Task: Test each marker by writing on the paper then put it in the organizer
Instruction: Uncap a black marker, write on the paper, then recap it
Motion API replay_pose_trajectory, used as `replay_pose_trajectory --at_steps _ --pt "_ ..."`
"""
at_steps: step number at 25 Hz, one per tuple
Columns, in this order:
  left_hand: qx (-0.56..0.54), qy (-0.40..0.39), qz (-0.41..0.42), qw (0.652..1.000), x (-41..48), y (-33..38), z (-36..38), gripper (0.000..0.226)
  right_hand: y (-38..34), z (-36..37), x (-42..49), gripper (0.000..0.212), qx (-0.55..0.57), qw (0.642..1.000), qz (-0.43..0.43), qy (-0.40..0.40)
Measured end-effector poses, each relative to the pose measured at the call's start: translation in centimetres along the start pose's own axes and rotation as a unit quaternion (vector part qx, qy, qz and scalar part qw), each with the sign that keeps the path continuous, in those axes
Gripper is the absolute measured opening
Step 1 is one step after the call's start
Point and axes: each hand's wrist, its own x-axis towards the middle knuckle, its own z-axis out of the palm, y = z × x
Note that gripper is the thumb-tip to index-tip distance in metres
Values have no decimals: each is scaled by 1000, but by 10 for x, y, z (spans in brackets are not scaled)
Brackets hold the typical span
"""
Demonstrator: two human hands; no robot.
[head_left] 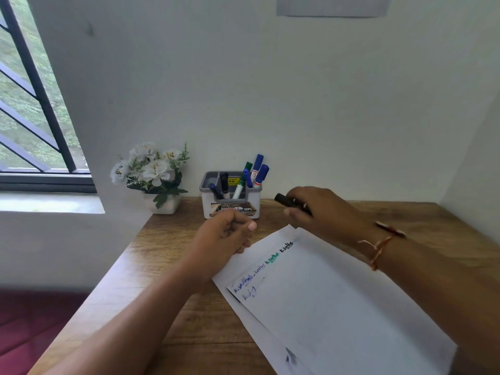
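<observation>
One black marker [289, 202] juts leftward from the right hand's [322, 212] grip (near the organizer [230, 209]).

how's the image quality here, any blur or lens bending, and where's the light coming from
Head view: daylight enters from the window on the left; straight edges such as the window bars and the desk lean and bow from the wide-angle lens; the right hand with its black marker is slightly smeared; the writing on the paper is too soft to read.

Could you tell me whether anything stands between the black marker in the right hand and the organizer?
Nothing visible does. The right hand holds the black marker just right of the organizer; the left hand sits lower, in front of it.
</observation>
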Motion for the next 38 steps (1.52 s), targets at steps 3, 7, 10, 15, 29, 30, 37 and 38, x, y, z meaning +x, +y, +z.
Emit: replay_pose_trajectory --at_steps 3,7,10,15,29,30,37,38 --pt "-40 -30 12 999 -6 9 5 31 -40 -5 -37 9 0 997 -66 -42" --pt "-37 -85 32 995 -13 18 15 21 -55 5 -72 17 40 998 -44 -30" --pt "-39 -121 39 991 -17 22 20 18 -51 10 -78 22 45 998 -32 -15" --pt "-36 -130 44 990 -19 23 23 23 -45 17 -80 22 60 998 -26 -9" --pt "-169 -7 -65 983 -12 22 8 15 -29 -10 -84 24 330 933 142 -4" --pt "-160 -13 -65 985 -12 21 7 20 -29 -11 -84 24 390 907 161 1" --pt "-59 -31 -100 993 -8 18 2 17 -40 -11 -86 27 734 633 243 -48" --pt "-24 -35 -106 993 -7 17 1 16 -43 -7 -86 24 718 649 246 -52"
